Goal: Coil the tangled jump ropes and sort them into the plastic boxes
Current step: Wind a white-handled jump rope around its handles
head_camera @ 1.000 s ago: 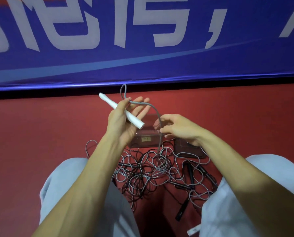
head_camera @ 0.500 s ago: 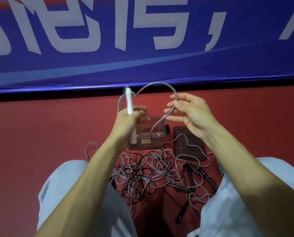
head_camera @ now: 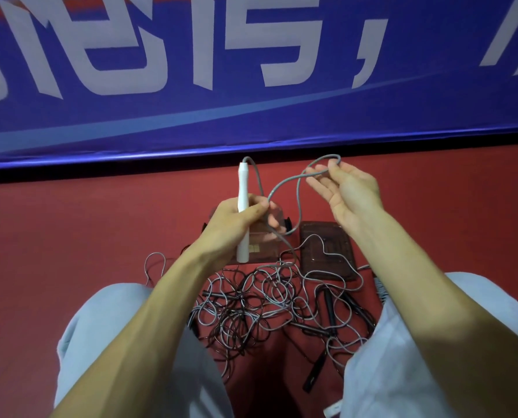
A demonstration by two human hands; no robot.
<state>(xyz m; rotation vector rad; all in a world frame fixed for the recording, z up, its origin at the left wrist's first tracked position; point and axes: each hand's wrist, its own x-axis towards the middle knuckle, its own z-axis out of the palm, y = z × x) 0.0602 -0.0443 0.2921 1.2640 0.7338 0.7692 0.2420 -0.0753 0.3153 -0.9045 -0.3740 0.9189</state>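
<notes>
At the far left a trouser leg [head_camera: 101, 342] frames the red floor [head_camera: 70, 236], with a blue banner [head_camera: 251, 86] along the wall at 12 o'clock. The left hand [head_camera: 236, 224] is closed round the middle of a white handle [head_camera: 242, 188], which stands nearly upright, its long axis running 12 to 6 o'clock. The grey rope [head_camera: 285, 184] leaves the handle's top end, drops past the left knuckles, then swings up toward 2 o'clock into 1 loop at the right hand [head_camera: 351, 191]. That hand faces palm toward the camera, its lower fingers spread loosely, and thumb and forefinger seem to pinch the loop's top, though the contact is too small to be sure of. Below the hands, at 6 o'clock, the tangle [head_camera: 266, 303] of grey and dark cords lies on the floor between the knees, with black handles [head_camera: 328, 306] mixed in. The clear box [head_camera: 277, 215] sits just behind the left hand; the brown box [head_camera: 327, 251] lies beside it at 3 o'clock, below the right wrist, a strand crossing its top. The loop probably has to travel from 2 o'clock back to the left hand and lie alongside the handle, while slack feeds up from the pile at 5 o'clock. The left hand is nearer the clear box.
</notes>
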